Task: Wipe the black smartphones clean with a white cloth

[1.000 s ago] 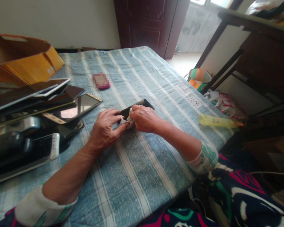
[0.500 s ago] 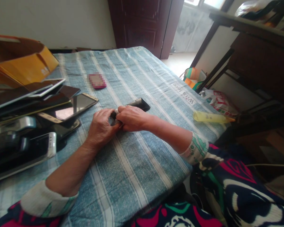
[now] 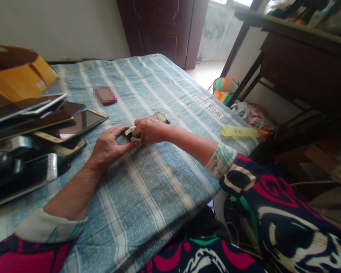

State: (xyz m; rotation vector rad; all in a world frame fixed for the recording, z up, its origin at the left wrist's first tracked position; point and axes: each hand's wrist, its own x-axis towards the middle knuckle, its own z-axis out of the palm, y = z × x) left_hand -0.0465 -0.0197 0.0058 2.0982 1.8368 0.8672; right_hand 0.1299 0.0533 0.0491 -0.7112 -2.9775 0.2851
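Over the striped cloth, my left hand (image 3: pixel 110 146) grips the near left end of a dark phone (image 3: pixel 158 116) between thumb and fingers. The phone's far right end shows past my right hand, pale with reflection and edged in black. My right hand (image 3: pixel 150 129) is closed on a white wiping cloth (image 3: pixel 135 135), pressed against the phone between the two hands. Both hands hide the phone's middle.
Several phones and tablets, among them a gold-framed phone (image 3: pixel 74 127), pile up at left before a yellow box (image 3: pixel 22 79). A pink-edged blurred object (image 3: pixel 105 95) lies farther back. A yellow bottle (image 3: pixel 240 131) rests near the right edge of the striped tablecloth (image 3: pixel 159 178).
The view has swung slightly right. The phone's exposed end has gone from black to a pale reflection. More of the white cloth shows between my hands.
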